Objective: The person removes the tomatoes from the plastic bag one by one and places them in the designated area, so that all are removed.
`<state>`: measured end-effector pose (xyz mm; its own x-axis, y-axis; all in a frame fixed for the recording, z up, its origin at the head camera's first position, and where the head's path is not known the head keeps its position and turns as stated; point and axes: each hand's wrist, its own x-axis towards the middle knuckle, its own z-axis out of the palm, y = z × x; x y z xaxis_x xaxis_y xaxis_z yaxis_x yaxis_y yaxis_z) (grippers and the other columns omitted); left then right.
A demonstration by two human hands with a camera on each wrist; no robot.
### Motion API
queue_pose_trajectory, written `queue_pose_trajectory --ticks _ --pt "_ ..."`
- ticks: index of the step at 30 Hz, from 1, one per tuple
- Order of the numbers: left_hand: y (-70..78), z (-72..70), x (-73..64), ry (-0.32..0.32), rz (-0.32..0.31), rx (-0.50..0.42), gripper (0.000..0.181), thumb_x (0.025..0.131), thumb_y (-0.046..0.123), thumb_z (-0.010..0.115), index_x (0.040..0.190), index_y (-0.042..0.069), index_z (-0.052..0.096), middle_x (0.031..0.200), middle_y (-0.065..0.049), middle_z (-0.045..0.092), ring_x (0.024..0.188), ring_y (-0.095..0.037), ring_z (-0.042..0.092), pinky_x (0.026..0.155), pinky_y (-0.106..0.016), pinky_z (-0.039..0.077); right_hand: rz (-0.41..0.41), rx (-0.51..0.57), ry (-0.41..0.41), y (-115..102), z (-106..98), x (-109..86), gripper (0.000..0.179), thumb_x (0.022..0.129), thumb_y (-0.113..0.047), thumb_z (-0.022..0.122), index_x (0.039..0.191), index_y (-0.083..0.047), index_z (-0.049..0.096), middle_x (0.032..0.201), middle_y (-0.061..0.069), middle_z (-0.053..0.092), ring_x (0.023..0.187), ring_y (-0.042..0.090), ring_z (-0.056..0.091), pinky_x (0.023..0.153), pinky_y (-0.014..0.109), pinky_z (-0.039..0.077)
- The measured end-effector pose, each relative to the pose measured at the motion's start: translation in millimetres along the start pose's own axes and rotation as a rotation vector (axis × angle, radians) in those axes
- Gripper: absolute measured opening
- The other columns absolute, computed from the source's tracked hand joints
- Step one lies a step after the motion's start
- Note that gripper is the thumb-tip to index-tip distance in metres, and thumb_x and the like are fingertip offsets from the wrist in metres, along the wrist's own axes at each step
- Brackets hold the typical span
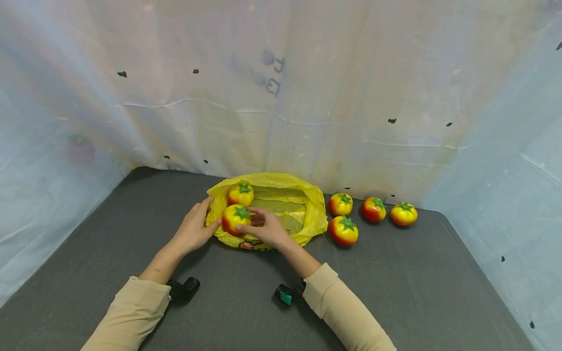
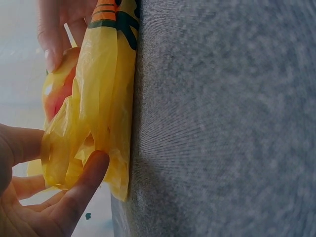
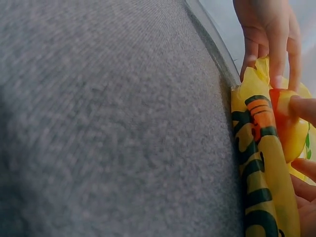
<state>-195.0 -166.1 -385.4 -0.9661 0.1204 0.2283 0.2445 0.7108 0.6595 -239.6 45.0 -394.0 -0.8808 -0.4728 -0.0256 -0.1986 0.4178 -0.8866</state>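
Observation:
A yellow plastic bag (image 1: 313,209) lies on the grey surface with its mouth spread wide. My right hand (image 1: 271,229) reaches over its front rim and holds a red-and-yellow tomato (image 1: 232,223) with a green leafy top, thumb and fingers on its side. This tomato sits at the bag's left end, and the bag hides its lower part. Just behind it, another tomato (image 1: 239,196) lies inside the bag. At the left rim, my left hand (image 1: 196,226) grips the bag's edge; the left wrist view shows its fingers (image 2: 81,190) around the crumpled plastic.
Right of the bag are more tomatoes: one near the rim (image 1: 340,204), one in front of it (image 1: 343,231), and two farther right, a redder one (image 1: 373,209) and a yellower one (image 1: 403,214). A whitish plastic sheet (image 1: 307,97) hangs behind and at both sides.

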Motion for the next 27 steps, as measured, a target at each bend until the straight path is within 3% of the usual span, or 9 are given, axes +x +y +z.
queue_pose_trajectory --ticks 15,27 --pt "0.3 0.3 0.4 -0.007 -0.001 0.007 0.065 0.092 0.009 0.060 0.144 -0.013 0.027 0.116 -0.032 0.049 0.101 -0.040 0.051 0.080 -0.052 0.043 -0.043 -0.030 0.021 1.7 -5.5 -7.9 0.059 0.085 -0.025 0.073 0.138 -0.011 0.051 0.128 0.015 0.058 0.113 0.030 0.058 0.092 0.041 0.049" --pt "-0.9 0.7 1.4 -0.010 -0.004 0.019 0.063 0.093 0.009 0.060 0.143 -0.013 0.028 0.111 -0.030 0.049 0.089 -0.034 0.050 0.071 -0.043 0.040 -0.050 -0.014 0.058 -5.6 -20.2 -23.3 0.058 0.085 -0.025 0.073 0.138 -0.014 0.052 0.128 0.016 0.057 0.113 0.032 0.058 0.091 0.041 0.050"
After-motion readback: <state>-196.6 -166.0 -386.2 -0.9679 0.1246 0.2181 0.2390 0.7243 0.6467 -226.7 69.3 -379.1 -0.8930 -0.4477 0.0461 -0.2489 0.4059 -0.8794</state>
